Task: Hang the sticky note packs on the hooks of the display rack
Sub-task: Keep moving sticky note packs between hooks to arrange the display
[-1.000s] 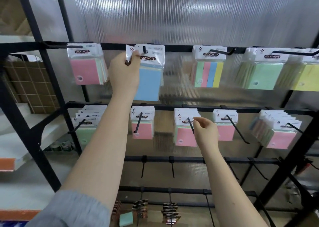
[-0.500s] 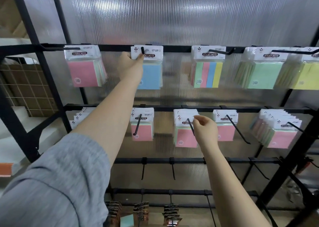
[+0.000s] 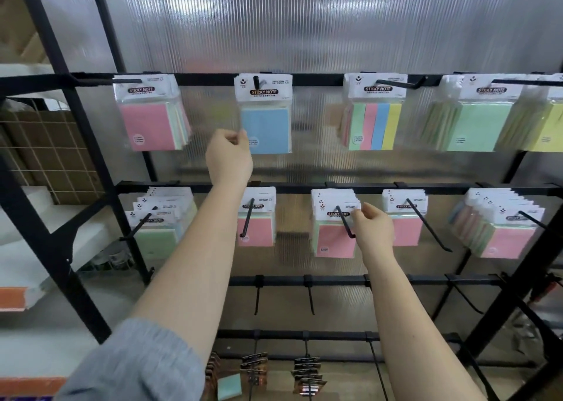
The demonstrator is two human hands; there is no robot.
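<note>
left hand (image 3: 229, 154): fingers curled, fingertips at lower left edge of blue sticky note pack (image 3: 264, 117), grip unclear | blue pack: hangs on top-row hook (image 3: 256, 81) of display rack (image 3: 304, 188) | right hand (image 3: 374, 229): fingers pinching header of pink pack stack (image 3: 334, 224) on middle-row hook (image 3: 345, 222)

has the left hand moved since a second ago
Yes. The left hand has dropped from the blue pack's white header, by the top rail, to the pack's lower left edge.
</note>
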